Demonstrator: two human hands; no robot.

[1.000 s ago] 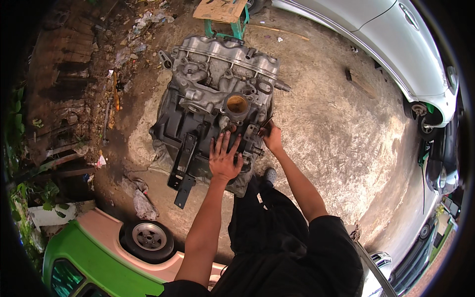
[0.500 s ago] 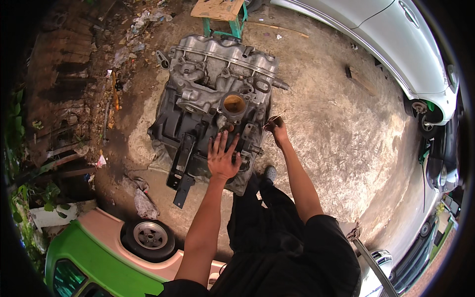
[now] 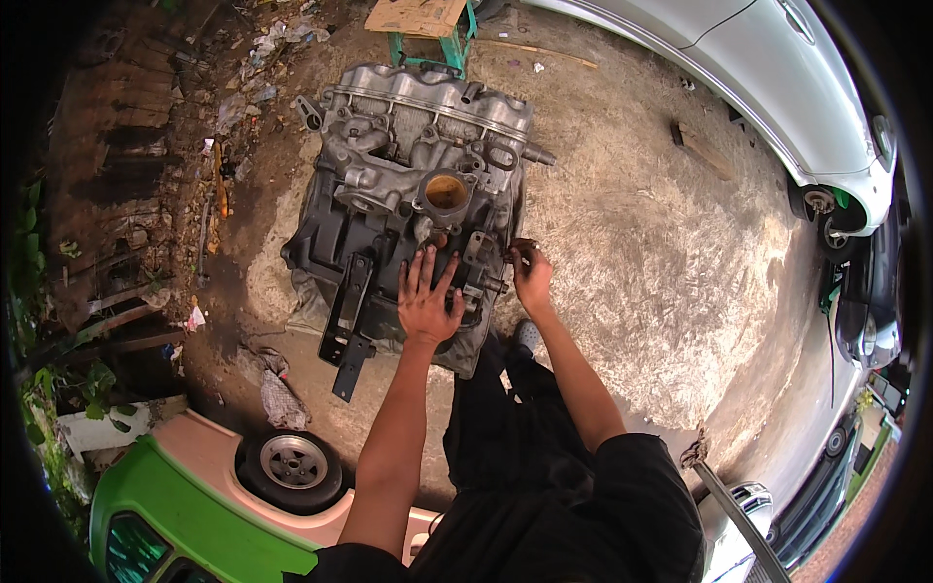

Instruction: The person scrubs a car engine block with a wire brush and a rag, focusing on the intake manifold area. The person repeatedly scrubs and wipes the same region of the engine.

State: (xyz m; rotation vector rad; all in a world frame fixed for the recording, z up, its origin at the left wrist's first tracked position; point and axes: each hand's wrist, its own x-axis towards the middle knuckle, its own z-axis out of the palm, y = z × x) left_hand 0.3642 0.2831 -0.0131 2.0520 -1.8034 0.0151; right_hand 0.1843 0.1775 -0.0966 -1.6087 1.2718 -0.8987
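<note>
A car engine (image 3: 428, 102) with a ribbed silver top cover and a dark lower block stands on the ground in front of me. My left hand (image 3: 428, 309) rests palm down on the dark block, fingers spread, just below a round metal intake opening (image 3: 446, 193). At the engine's right side, my right hand (image 3: 532, 279) has its fingers curled and pinched together by the block's edge. What lies between those fingers is too small and hidden to name. A black metal bracket (image 3: 341, 325) sticks out from the block, left of my left hand.
A green stool with a wooden top (image 3: 418, 16) stands beyond the engine. A silver car (image 3: 739, 68) is at the upper right, and a green and pink car (image 3: 214, 505) at the lower left. Litter (image 3: 277, 39) and a wood piece (image 3: 708, 155) lie on the ground.
My right hand has moved slightly down and left along the engine's side. A thin rod-like piece seen at its fingers earlier no longer shows. My left hand stays on the block.
</note>
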